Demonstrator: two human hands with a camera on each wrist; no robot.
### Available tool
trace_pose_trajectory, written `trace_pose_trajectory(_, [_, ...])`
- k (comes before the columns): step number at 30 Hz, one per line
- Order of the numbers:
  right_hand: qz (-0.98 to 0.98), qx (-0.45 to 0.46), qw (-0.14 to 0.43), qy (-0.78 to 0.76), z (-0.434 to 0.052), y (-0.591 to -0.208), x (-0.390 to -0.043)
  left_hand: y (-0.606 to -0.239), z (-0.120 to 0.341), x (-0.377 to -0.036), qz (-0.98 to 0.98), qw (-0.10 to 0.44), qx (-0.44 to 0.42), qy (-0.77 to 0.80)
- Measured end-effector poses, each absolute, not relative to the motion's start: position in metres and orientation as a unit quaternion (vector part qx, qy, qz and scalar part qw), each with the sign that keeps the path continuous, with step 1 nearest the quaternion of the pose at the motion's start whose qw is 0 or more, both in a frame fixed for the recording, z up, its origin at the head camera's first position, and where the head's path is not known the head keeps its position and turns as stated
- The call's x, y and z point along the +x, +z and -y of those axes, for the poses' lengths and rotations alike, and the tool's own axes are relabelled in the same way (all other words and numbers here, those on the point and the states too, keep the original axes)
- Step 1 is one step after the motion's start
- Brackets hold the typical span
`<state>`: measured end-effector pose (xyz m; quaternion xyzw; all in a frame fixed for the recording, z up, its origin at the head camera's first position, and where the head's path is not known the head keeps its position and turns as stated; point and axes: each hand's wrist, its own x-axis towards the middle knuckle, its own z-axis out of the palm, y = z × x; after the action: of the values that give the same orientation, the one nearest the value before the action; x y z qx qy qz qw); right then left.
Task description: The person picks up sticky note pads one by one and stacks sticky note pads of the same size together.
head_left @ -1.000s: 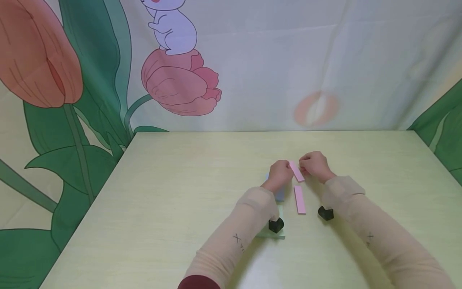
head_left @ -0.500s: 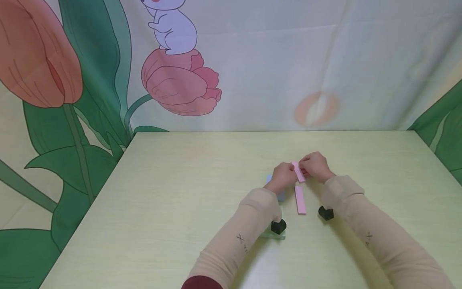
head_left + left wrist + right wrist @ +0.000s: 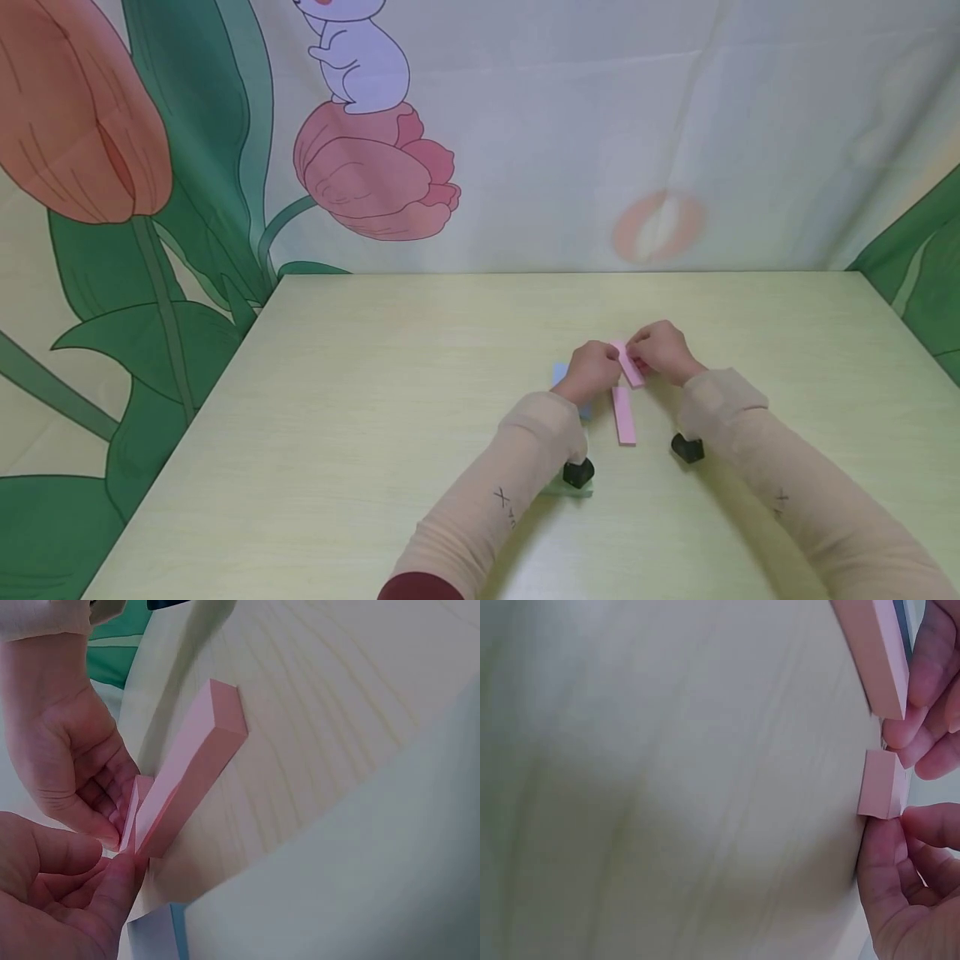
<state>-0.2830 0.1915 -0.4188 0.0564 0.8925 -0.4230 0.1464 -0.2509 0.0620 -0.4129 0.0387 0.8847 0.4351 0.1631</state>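
Observation:
A narrow pink block (image 3: 628, 367) is held tilted between the two hands in the head view. Against its left side, the left hand (image 3: 592, 368) pinches with thumb and fingers. The right hand (image 3: 663, 350) has curled fingers at the block's right side; the right wrist view shows its thumb and index finger at the end of the pink block (image 3: 880, 784). A second pink block (image 3: 624, 416) lies on the table nearer the person; in the left wrist view this pink block (image 3: 193, 765) stands out in front of the hands. The left hand partly covers the held one.
A blue block (image 3: 560, 372) lies left of the pink ones, mostly hidden by the left hand. Under the left forearm a pale green piece (image 3: 570, 490) shows in part. Black wrist-worn devices (image 3: 578, 473) hang below both sleeves. A printed cloth (image 3: 525, 150) rises behind the table.
The left hand has moved slightly right. The upper pink block has shifted right and a little toward the person, with the right hand closer on it. The lower pink block stays put.

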Motion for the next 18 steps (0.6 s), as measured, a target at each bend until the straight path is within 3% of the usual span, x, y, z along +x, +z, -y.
trace_pose_trajectory(18, [-0.902, 0.049, 0.146, -0.403, -0.1948, -0.4197, -0.2745, -0.4134, -0.06, -0.247, -0.891, 0.141, 0.079, 0.425])
